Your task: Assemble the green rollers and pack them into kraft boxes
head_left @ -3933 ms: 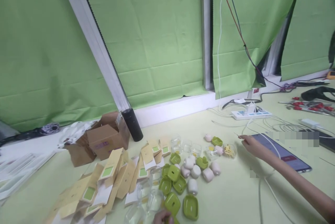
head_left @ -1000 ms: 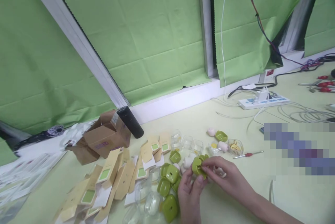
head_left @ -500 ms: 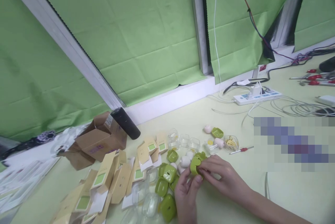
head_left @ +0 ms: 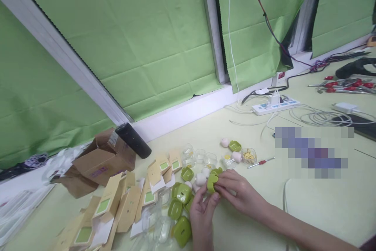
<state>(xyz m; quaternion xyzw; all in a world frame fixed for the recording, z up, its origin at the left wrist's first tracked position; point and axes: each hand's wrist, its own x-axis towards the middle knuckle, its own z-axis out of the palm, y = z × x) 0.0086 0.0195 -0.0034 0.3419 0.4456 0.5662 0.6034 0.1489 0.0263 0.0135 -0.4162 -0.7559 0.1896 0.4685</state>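
Observation:
Between my hands is a small green case cover [head_left: 212, 183], apparently an earphone case cover, with a rounded, lobed edge. My left hand [head_left: 203, 210] grips its lower left side between thumb and fingers. From the right, my right hand [head_left: 235, 188] pinches it, and those fingertips are partly hidden behind the cover. Just left of my left hand lie several loose green case pieces [head_left: 182, 230], some of them open shells. White rounded pieces [head_left: 201, 179] sit right behind the held cover.
Opened cardboard packages [head_left: 127, 208] and clear plastic boxes [head_left: 162, 228] spread to the left. Farther back are a brown carton [head_left: 105, 161] and a black cylinder [head_left: 133, 140]. A clear box of yellow rings [head_left: 249, 156], a screwdriver [head_left: 261, 162] and a power strip [head_left: 276, 104] lie to the right.
The whole scene has shifted slightly left as the camera turned right. Both hands keep their hold on the green case cover, with little visible change in grip.

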